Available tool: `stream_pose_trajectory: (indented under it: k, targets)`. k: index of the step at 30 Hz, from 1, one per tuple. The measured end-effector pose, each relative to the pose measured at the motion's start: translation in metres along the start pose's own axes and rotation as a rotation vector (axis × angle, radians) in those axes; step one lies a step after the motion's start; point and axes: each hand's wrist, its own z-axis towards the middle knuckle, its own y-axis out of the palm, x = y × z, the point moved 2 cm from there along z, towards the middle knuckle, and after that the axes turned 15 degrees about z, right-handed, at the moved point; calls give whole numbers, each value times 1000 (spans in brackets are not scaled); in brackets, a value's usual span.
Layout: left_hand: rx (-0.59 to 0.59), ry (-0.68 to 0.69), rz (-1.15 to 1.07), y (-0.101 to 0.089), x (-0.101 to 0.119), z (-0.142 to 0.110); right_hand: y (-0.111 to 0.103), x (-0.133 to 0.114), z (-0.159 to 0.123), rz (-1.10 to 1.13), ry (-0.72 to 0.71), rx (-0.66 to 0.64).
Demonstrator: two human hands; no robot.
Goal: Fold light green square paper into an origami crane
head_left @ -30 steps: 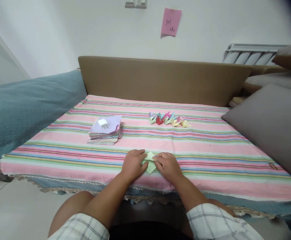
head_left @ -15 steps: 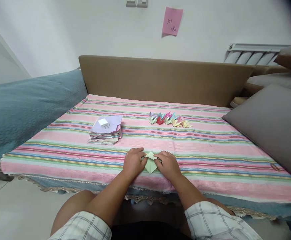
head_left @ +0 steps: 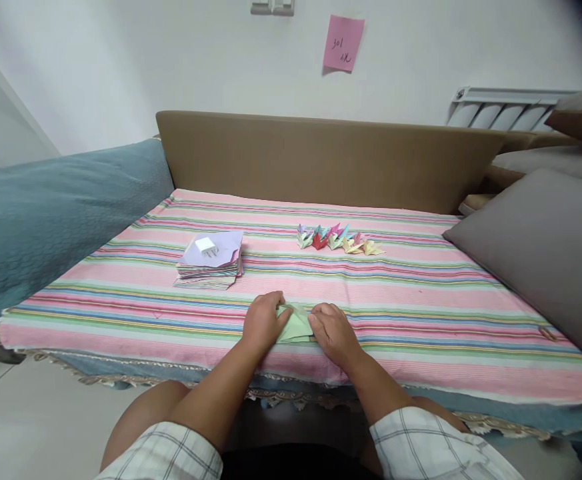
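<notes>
The green paper (head_left: 295, 327) had changed most: the neat diamond between the fingers half a second earlier had given way to a wider, slightly blurred shape, its near point gone and a straighter edge facing the person. The left hand (head_left: 261, 321) had shifted a little with it, and the right hand's fingers had drawn in at the far side. That suggested the sheet was being turned or reopened between creases, the folding seemingly unfinished. The left hand gripped the paper's left side, thumb on top; the right hand was curled at its right edge, and whether it pinched cannot be told. The paper lay low over the striped cloth (head_left: 411, 300), in front of the person. The paper stack (head_left: 208, 275) and the folded paper birds (head_left: 338, 240), farther back, had stayed put.
</notes>
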Motion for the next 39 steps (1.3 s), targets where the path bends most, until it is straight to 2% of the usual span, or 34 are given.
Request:
stream_pose_trajectory:
  k: [3, 8, 13, 21, 33, 39]
  targets:
    - [-4, -69, -21, 0, -3, 1, -2, -2, -1, 60, -80, -93]
    - [-5, -12, -53, 0, -8, 4, 0, 0, -1, 99, -122, -191]
    - [-15, 35, -94, 1, -13, 5, 7, 5, 1, 60, -97, -160]
    - [-70, 25, -79, -3, -13, 1, 8, 4, 2, 39, -93, -142]
    - [-132, 297, 23, -2, -12, -6, 12, 3, 0, -15, -50, -89]
    - [-142, 294, 11, -2, -11, -9, 11, 2, 0, -19, -41, -105]
